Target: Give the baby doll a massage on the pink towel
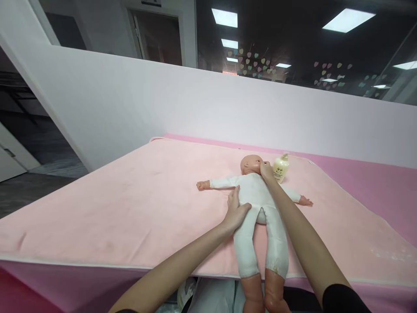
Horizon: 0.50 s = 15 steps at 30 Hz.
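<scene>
Baby doll (256, 191) lies on its back on the pink mat (114, 208), at four o'clock from the centre of your view, lower legs (252, 293) past the near edge. From its middle, your left hand (235, 213) rests against its side at eight o'clock, thumb spread wide. Your right hand (267, 171) is at its face (256, 161), one o'clock; I can't tell whether it grips anything. A pale-yellow pump bottle (281, 168) stands at two o'clock, just beside.
</scene>
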Each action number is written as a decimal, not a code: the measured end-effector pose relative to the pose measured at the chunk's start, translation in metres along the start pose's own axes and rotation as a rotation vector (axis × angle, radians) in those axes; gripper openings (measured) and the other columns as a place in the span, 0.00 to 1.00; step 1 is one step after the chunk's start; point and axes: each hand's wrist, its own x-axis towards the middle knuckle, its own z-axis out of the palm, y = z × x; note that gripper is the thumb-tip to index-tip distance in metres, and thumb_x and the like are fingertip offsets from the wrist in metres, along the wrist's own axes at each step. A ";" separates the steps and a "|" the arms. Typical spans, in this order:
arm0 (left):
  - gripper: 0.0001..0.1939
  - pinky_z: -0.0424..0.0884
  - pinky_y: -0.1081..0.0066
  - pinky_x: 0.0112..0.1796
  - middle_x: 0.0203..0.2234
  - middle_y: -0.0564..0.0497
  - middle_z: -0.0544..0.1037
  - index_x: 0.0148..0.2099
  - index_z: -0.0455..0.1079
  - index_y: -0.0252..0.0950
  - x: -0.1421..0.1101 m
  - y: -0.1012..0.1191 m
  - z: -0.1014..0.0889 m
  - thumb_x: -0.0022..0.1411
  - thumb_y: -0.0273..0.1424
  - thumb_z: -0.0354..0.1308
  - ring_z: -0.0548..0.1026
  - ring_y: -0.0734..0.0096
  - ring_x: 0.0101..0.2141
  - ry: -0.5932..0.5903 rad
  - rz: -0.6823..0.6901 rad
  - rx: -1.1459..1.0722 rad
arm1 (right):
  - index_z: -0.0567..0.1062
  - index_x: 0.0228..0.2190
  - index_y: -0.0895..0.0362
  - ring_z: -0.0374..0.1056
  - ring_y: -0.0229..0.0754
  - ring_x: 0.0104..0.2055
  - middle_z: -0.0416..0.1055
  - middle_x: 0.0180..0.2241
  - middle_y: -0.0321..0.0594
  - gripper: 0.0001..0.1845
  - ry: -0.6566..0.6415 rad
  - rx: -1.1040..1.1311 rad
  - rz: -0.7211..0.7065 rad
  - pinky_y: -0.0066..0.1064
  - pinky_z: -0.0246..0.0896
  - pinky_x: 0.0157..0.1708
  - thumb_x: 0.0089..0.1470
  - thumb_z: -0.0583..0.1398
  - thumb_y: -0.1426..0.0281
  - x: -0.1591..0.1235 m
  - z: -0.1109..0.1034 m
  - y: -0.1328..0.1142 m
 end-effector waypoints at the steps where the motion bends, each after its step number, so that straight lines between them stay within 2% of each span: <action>1: 0.36 0.44 0.54 0.59 0.60 0.44 0.50 0.60 0.52 0.40 0.000 0.001 -0.001 0.47 0.26 0.55 0.45 0.56 0.61 0.051 0.063 0.049 | 0.68 0.43 0.58 0.64 0.45 0.46 0.69 0.43 0.49 0.21 -0.007 -0.004 0.012 0.34 0.55 0.47 0.52 0.52 0.59 -0.003 0.004 0.001; 4: 0.33 0.42 0.53 0.58 0.61 0.47 0.45 0.59 0.51 0.43 0.007 0.009 -0.002 0.50 0.26 0.52 0.41 0.58 0.62 0.159 0.301 0.150 | 0.65 0.49 0.57 0.63 0.46 0.48 0.67 0.48 0.47 0.27 -0.038 -0.012 -0.008 0.33 0.54 0.47 0.52 0.50 0.55 -0.015 0.011 0.006; 6: 0.31 0.43 0.54 0.58 0.61 0.47 0.45 0.59 0.52 0.43 0.019 0.016 0.002 0.52 0.27 0.51 0.42 0.59 0.62 0.183 0.393 0.183 | 0.63 0.51 0.56 0.62 0.47 0.50 0.65 0.50 0.46 0.30 -0.061 -0.020 -0.056 0.33 0.54 0.48 0.51 0.50 0.53 -0.022 0.011 0.008; 11: 0.27 0.45 0.56 0.58 0.60 0.44 0.52 0.59 0.53 0.41 0.075 0.026 0.035 0.56 0.30 0.50 0.48 0.59 0.60 0.218 0.414 0.319 | 0.58 0.55 0.54 0.60 0.47 0.52 0.64 0.51 0.45 0.34 -0.047 -0.033 -0.154 0.33 0.53 0.49 0.51 0.49 0.50 -0.037 0.006 0.013; 15: 0.21 0.46 0.50 0.55 0.60 0.43 0.52 0.56 0.60 0.40 0.119 0.022 0.061 0.60 0.35 0.45 0.48 0.51 0.60 0.224 0.353 0.434 | 0.53 0.58 0.50 0.61 0.47 0.49 0.62 0.50 0.47 0.32 -0.109 -0.101 -0.232 0.36 0.54 0.47 0.54 0.46 0.53 -0.043 0.003 0.019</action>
